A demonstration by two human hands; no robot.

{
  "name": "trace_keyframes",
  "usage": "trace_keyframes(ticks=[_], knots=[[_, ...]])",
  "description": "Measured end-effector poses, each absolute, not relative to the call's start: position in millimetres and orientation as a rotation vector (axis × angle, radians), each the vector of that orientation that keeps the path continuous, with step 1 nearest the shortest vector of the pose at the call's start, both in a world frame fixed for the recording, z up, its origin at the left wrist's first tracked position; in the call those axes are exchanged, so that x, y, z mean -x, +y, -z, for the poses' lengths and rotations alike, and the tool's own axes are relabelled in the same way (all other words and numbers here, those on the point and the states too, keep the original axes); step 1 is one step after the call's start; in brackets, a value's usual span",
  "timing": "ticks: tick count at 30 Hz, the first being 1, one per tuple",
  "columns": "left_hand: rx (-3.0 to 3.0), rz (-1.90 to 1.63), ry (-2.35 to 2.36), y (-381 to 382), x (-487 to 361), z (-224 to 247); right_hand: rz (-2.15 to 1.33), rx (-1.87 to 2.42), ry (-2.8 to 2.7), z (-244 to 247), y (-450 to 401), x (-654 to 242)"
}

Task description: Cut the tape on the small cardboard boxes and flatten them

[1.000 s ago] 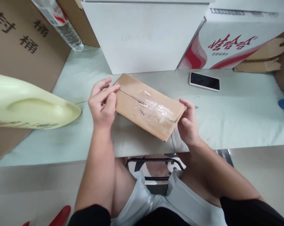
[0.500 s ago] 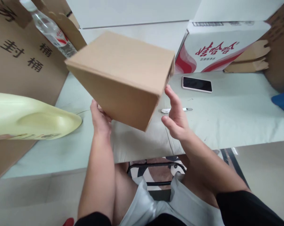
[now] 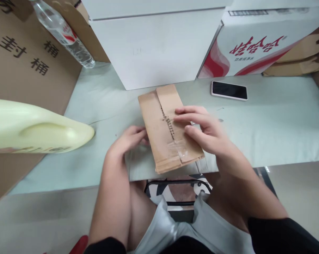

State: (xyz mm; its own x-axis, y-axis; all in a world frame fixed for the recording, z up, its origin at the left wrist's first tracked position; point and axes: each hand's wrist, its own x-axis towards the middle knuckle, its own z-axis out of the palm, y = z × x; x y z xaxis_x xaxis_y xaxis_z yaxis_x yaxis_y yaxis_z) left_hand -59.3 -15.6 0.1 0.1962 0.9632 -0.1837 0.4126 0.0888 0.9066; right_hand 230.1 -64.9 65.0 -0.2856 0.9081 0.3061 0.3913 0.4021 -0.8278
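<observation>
A brown cardboard box [image 3: 164,134] rests on the covered table, its taped seam and torn, ragged middle facing up at me. At its left edge is my left hand [image 3: 134,137], fingers curled against the side and their tips partly hidden by the box. My right hand [image 3: 198,123] lies over the box's right part, fingers spread on the upper face and thumb apart. Beneath the right hand, the white utility knife is almost wholly hidden.
A phone [image 3: 229,90] lies right of the box. White cartons [image 3: 159,49] stand behind, one with red lettering [image 3: 257,46]. On the left are a pale yellow jug [image 3: 37,127], a clear plastic bottle [image 3: 66,35] and a large brown carton [image 3: 22,67]. The table's front edge is near my lap.
The cardboard box has come down from the air onto the table and turned, so its taped seam now shows. My right hand has moved from beside it onto its upper face.
</observation>
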Motion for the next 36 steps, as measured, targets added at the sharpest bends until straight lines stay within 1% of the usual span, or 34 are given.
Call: trace_keyframes(ticks=[1, 2, 4, 5, 6, 7, 9, 12, 15, 19, 22, 25, 29, 31, 32, 34, 36], knots=[[-1.512, -0.753, 1.389, -14, 56, 0, -0.835, 1.112, -1.864, -60, -63, -230], [-1.538, -0.875, 1.392, -13, 52, 0, -0.855, 1.108, -1.858, -55, -61, -230], [-1.646, -1.316, 1.318, -13, 43, 3, -0.884, 1.103, -1.823, -46, -59, -231], [-1.730, -1.478, 1.232, -13, 37, 5, -0.899, 1.101, -1.808, -43, -59, -232], [-1.841, -1.544, 1.132, -14, 32, 7, -0.915, 1.099, -1.797, -41, -59, -234], [-1.946, -1.555, 1.048, -15, 27, 8, -0.928, 1.097, -1.791, -40, -60, -236], [-2.111, -1.467, 0.967, -17, 19, 11, -0.939, 1.093, -1.788, -39, -61, -239], [-2.191, -1.384, 1.007, -16, 14, 14, -0.908, 1.074, -1.812, -36, -61, -242], [-2.204, -1.408, 1.042, -14, 13, 16, -0.807, 1.134, -1.751, -25, -56, -249], [-2.228, -1.447, 1.044, -14, 13, 18, -0.439, 1.630, -1.636, 0, -54, -266], [-2.235, -1.456, 1.030, -15, 12, 18, -0.223, 1.920, -1.814, 17, -59, -279], [-2.236, -1.447, 1.030, -15, 11, 18, -0.151, 2.051, -1.983, 26, -63, -284], [-2.240, -1.461, 1.007, -14, 10, 18, -0.156, 2.248, -1.988, 24, -54, -285], [-2.225, -1.474, 0.991, -14, 10, 18, -0.136, 2.230, -1.906, 15, -47, -287], [-2.218, -1.477, 0.991, -15, 9, 17, -0.105, 2.156, -1.811, 8, -45, -287], [-2.209, -1.474, 1.009, -16, 8, 17, -0.043, 1.866, -1.525, -11, -46, -285], [-2.205, -1.468, 1.031, -16, 8, 17, -0.093, 1.490, -1.253, -34, -53, -278]])
